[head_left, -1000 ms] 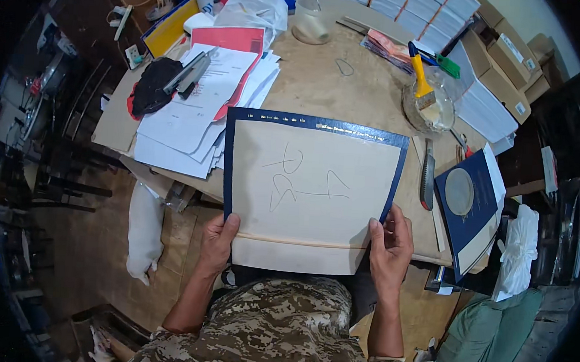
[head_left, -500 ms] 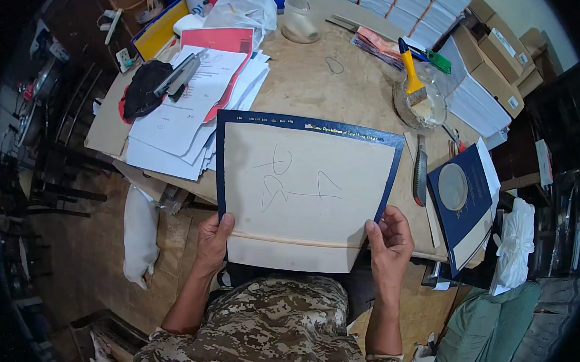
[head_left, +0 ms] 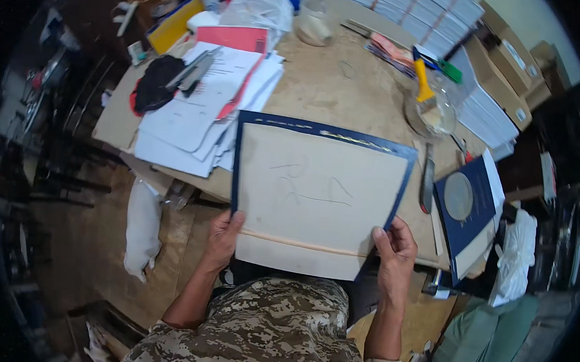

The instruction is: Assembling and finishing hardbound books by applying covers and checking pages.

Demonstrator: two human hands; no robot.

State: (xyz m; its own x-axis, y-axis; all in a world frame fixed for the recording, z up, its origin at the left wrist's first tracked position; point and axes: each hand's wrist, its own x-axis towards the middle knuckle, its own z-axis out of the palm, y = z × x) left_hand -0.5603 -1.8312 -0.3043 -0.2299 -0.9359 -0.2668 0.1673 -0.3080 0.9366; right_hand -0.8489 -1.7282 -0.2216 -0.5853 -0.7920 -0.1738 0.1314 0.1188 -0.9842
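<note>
A book cover in dark blue, its cream board inside facing me, is held tilted at the table's front edge. Handwritten pencil marks run over the board, and a crease crosses it near the lower edge. My left hand grips the lower left side, thumb on top. At the lower right side, my right hand pinches it the same way, its other fingers curled. To the right lie a utility knife and a blue cover with a round pale disc on it.
Loose papers with a stapler on top cover the table's left. At the right stands a glue tub with a yellow-handled brush. Paper stacks and cardboard boxes line the back right. A white animal lies on the floor.
The view has shifted slightly, so the table appears moved. The cover has tilted a little, its right side lower, and both hands keep their grip on it.
</note>
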